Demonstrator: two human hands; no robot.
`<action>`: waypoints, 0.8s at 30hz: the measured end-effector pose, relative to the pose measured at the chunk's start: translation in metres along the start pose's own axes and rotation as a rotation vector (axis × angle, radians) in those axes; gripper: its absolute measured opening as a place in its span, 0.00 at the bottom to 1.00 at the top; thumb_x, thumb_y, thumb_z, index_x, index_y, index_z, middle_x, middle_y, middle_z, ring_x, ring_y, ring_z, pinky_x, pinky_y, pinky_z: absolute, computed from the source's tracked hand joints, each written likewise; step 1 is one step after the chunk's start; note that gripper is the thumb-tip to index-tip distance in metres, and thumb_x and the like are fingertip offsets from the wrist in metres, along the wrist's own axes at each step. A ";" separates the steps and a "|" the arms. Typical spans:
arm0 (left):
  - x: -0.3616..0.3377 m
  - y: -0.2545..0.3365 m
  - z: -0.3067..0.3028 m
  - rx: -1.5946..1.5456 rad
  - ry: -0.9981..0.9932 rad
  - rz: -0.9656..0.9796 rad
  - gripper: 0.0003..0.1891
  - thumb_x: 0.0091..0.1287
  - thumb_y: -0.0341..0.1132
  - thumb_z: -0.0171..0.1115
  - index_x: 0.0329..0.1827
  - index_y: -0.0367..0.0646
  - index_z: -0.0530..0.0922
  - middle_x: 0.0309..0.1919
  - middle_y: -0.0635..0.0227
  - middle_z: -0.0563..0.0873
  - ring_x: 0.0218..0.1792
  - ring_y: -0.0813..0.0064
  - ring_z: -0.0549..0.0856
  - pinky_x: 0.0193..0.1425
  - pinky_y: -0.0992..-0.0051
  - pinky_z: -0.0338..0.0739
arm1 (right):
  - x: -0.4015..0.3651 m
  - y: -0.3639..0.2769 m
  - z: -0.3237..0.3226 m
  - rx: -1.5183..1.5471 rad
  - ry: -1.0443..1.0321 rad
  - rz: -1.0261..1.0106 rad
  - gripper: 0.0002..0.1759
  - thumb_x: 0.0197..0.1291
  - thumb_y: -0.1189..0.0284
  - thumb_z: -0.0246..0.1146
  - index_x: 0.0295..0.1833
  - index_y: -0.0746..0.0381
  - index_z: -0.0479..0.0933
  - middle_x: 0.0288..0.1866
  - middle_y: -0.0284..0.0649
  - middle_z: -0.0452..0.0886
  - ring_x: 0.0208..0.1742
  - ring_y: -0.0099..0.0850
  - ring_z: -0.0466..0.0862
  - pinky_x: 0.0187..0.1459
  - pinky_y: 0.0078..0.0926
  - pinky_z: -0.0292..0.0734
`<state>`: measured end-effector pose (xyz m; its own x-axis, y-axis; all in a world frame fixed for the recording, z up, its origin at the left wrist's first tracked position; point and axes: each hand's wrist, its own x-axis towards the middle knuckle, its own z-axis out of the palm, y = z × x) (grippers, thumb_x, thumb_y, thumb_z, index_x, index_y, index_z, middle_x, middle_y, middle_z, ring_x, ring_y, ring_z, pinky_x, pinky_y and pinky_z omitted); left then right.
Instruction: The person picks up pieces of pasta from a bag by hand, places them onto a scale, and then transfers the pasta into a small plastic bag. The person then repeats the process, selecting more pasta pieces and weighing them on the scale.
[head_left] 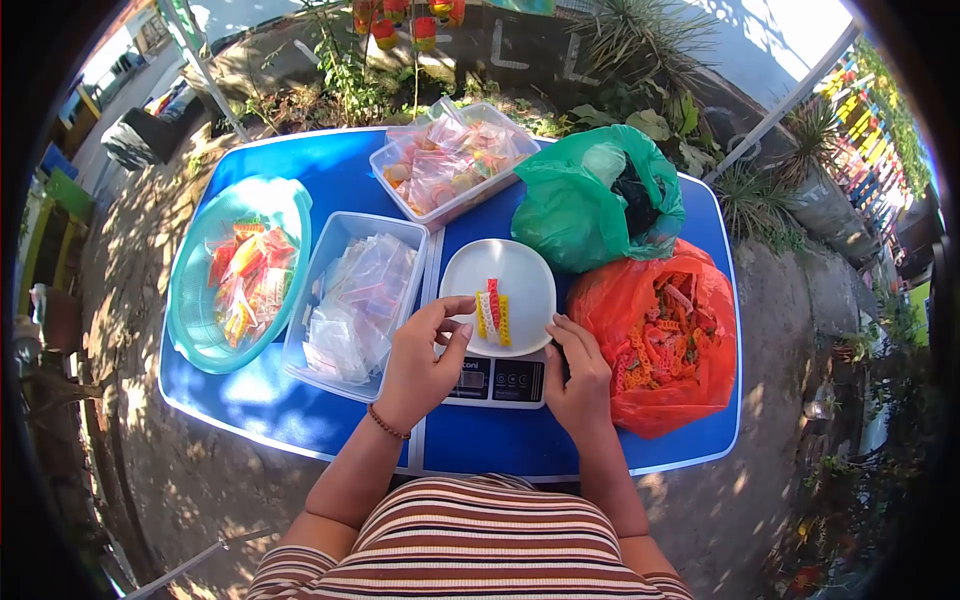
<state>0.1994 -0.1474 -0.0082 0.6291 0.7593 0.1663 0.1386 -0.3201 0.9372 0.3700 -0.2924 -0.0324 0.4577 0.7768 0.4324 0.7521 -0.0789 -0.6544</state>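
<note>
A white plate [515, 262] rests on a digital kitchen scale [518, 382]. Several colourful strips with small holes, yellow, white and red [492, 312], lie together at the plate's middle. My left hand [432, 350] is at the plate's left side, thumb and forefinger apart beside the strips, with nothing visible between them. At the lower right rim of the plate is my right hand [580, 375], its fingers loosely bent and apart, holding nothing that I can see. The scale's display is too dim to read.
Left of the scale stand a tub of clear plastic bags [405, 232] and a turquoise basin [183, 300] with filled packets. Behind is a clear box [440, 212] of packets. A green bag [565, 215] and a red bag [600, 300] of loose strips crowd the right of the blue table [265, 405].
</note>
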 end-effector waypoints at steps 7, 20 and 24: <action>-0.001 0.004 0.003 -0.130 0.002 0.004 0.15 0.73 0.22 0.61 0.62 0.35 0.80 0.53 0.61 0.90 0.44 0.80 0.88 0.52 0.78 0.82 | -0.023 -0.021 -0.005 0.053 0.039 0.002 0.16 0.64 0.83 0.64 0.58 0.70 0.81 0.62 0.59 0.81 0.63 0.52 0.84 0.63 0.41 0.81; -0.007 0.001 0.000 -0.189 -0.031 -0.037 0.15 0.75 0.21 0.59 0.63 0.34 0.79 0.55 0.59 0.89 0.47 0.79 0.88 0.57 0.77 0.82 | -0.065 -0.005 0.005 -0.167 -0.121 -0.019 0.21 0.54 0.80 0.66 0.55 0.65 0.86 0.25 0.40 0.80 0.22 0.37 0.81 0.27 0.33 0.79; -0.006 0.002 0.002 -0.214 -0.036 -0.038 0.15 0.75 0.21 0.59 0.63 0.34 0.79 0.55 0.60 0.89 0.48 0.79 0.88 0.58 0.77 0.82 | -0.068 -0.003 0.011 -0.223 -0.169 0.006 0.24 0.52 0.78 0.66 0.58 0.63 0.87 0.25 0.40 0.79 0.22 0.37 0.82 0.26 0.34 0.79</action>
<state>0.1975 -0.1533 -0.0081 0.6537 0.7468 0.1225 -0.0002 -0.1617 0.9868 0.3313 -0.3385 -0.0667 0.3911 0.8676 0.3070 0.8437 -0.2047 -0.4962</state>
